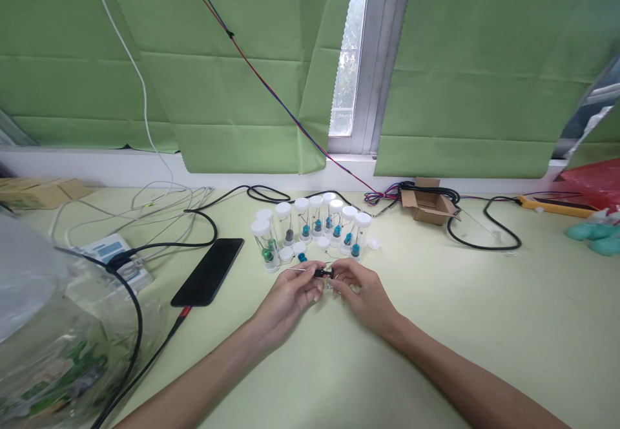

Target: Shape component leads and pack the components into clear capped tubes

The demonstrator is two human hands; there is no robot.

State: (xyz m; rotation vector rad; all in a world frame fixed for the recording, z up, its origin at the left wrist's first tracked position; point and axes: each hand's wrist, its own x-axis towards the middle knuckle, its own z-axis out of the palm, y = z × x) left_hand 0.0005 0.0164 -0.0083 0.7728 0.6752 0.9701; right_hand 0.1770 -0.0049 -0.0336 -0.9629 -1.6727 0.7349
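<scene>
In front of me, my left hand [294,285] pinches a small black part [322,273]; a thin metal pin [296,269] sticks out to the left from that grip. My right hand [357,282] has its fingertips closed at the part's right end, partly hiding it. Just beyond my hands stand several clear vials [289,225] with white caps, holding small blue, green or grey pieces with wires. A loose blue piece [302,257] lies beside my left fingertips, near a white cap [287,254] and another white cap [323,243].
A black phone [208,272] on a cable lies left, near tangled cords and a clear plastic bag [53,345]. An open cardboard box [430,206] stands back right, with black cable [484,247] looping beside it. Green blinds [242,93] hang behind the table.
</scene>
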